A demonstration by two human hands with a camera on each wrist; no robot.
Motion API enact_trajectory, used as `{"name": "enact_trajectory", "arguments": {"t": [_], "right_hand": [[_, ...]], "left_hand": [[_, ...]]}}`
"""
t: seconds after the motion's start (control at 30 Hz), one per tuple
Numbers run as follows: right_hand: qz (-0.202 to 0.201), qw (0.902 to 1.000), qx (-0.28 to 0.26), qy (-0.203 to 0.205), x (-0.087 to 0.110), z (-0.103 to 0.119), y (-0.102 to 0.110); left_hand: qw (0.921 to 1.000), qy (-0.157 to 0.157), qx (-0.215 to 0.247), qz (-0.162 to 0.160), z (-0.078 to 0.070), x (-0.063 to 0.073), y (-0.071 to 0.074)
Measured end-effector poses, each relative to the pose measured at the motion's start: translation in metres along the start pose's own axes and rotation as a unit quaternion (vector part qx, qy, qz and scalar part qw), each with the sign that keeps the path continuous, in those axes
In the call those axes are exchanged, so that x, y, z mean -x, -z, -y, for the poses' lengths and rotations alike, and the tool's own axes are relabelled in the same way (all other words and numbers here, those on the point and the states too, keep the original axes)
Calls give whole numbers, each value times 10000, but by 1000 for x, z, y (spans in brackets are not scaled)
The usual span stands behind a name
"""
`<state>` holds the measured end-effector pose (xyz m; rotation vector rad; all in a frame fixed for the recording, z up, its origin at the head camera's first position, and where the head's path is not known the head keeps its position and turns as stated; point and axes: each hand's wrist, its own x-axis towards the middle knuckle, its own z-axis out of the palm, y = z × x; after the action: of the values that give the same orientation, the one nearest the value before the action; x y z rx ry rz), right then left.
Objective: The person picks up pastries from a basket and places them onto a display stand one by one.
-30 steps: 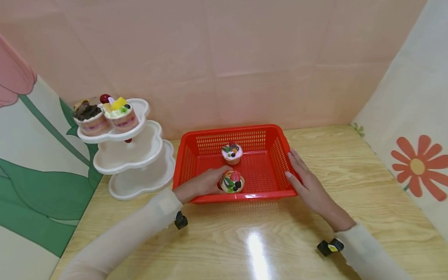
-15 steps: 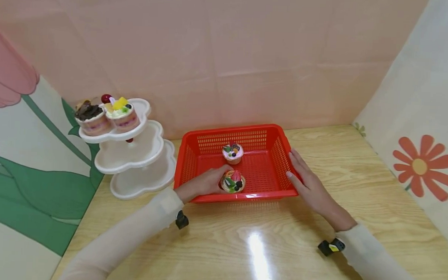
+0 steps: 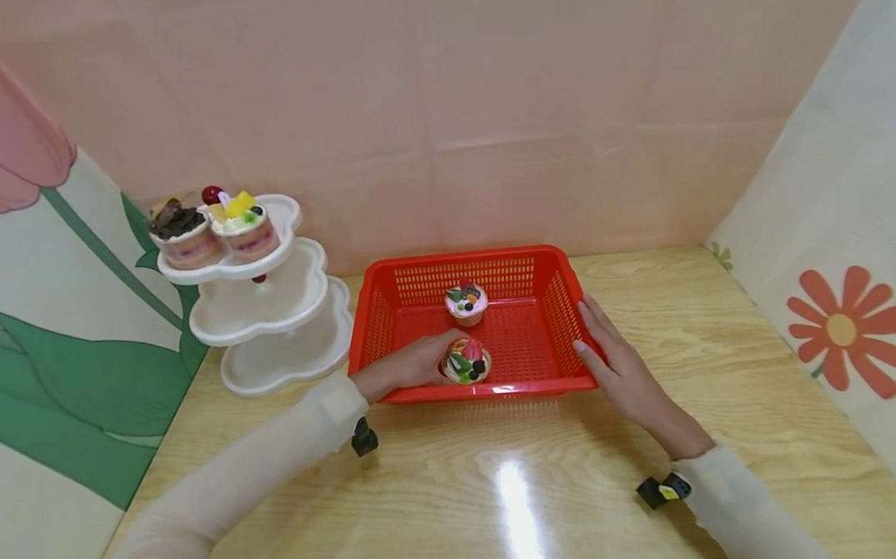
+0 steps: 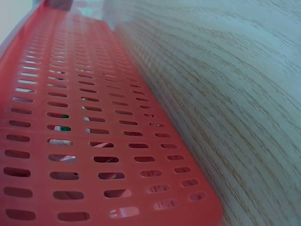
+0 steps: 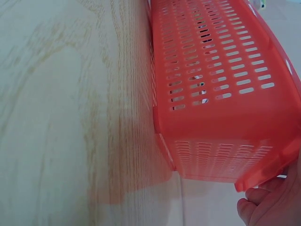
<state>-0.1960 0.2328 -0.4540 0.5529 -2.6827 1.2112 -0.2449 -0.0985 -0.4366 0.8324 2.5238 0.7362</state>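
In the head view, my left hand (image 3: 417, 361) reaches over the front rim of a red plastic basket (image 3: 518, 388). It holds a fruit-topped cupcake (image 3: 465, 362) by its side; most of its fingers are hidden. Behind that one, a second cupcake (image 3: 466, 304) with pink icing sits inside the basket. My right hand (image 3: 624, 379) grips the basket's right rim, thumb on top and fingers along the outside. From the right wrist, fingertips (image 5: 254, 195) show curled at the rim's underside. The left wrist view sees only the slotted basket wall (image 4: 84, 136) beside the table, with the cupcake faintly visible through the slots.
Left of the basket stands a white three-tier stand (image 3: 267, 305). Its top tier bears a chocolate-topped dessert cup (image 3: 187, 236) and a fruit-topped dessert cup (image 3: 243, 225). A pink backdrop (image 3: 500, 115) rises behind the wooden table (image 3: 423, 495), and printed panels flank it.
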Motion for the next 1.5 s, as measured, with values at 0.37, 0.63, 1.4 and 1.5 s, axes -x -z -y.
{"name": "enact_trajectory", "arguments": {"t": [0.37,0.63,1.4,1.5], "right_hand": [[-31,10000,-7,68,1,-1,2],[-2,10000,-28,49,2,0,2],[-13,10000,-15,25,3,0,-1],[-27,10000,-3,12,3,0,0]], "left_hand": [[9994,240,126,-237,-2,0,1],[9954,260,514,-764,-1,5,4],[9770,683,965,-1776,-15,25,39],[9738,722,1054,-1879,-15,31,43]]}}
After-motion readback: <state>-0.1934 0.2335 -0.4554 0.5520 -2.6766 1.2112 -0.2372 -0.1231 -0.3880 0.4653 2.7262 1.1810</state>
